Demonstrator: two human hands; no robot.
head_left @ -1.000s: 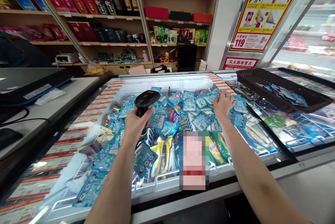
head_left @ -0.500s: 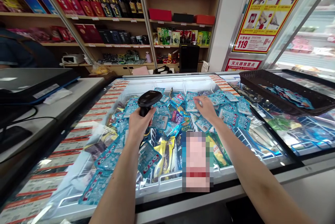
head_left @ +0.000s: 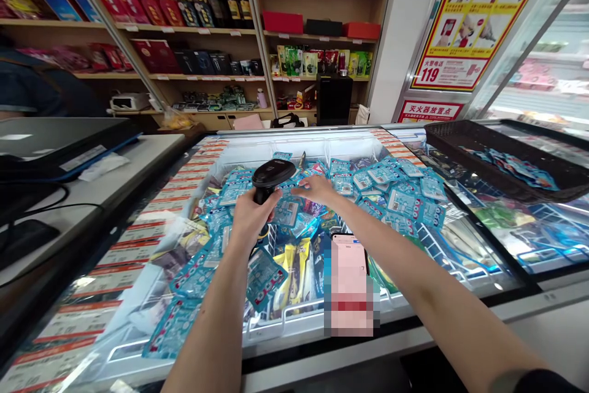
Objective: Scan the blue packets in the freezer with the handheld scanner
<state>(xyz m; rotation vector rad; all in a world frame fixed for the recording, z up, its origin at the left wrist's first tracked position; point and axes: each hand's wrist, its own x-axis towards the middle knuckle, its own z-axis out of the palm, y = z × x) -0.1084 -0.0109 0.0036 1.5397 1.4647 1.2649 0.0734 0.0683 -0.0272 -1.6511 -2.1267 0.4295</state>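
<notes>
A black handheld barcode scanner (head_left: 275, 172) is gripped by its handle in my left hand (head_left: 253, 216), over the freezer. Its head points up and to the right. My right hand (head_left: 318, 189) is just right of the scanner, fingers loosely apart and pointing left, with nothing seen in them. Below both hands lie many flat blue packets (head_left: 286, 212), some showing white barcode labels. One blue packet (head_left: 264, 279) lies near my left forearm. A phone (head_left: 350, 243) with a largely blurred screen lies at the front, beside yellow ice-cream wrappers (head_left: 291, 270).
The chest freezer's front edge (head_left: 304, 361) runs along the bottom. A dark brown basket (head_left: 442, 135) with blue packets stands at right. A counter (head_left: 159, 157) with a black device is at left, a person's sleeve (head_left: 27, 83) behind it. Stocked shelves (head_left: 184, 31) line the back.
My right hand has moved left, from the packets at the back right to beside the scanner. My left hand still holds the scanner, and the view has shifted slightly.
</notes>
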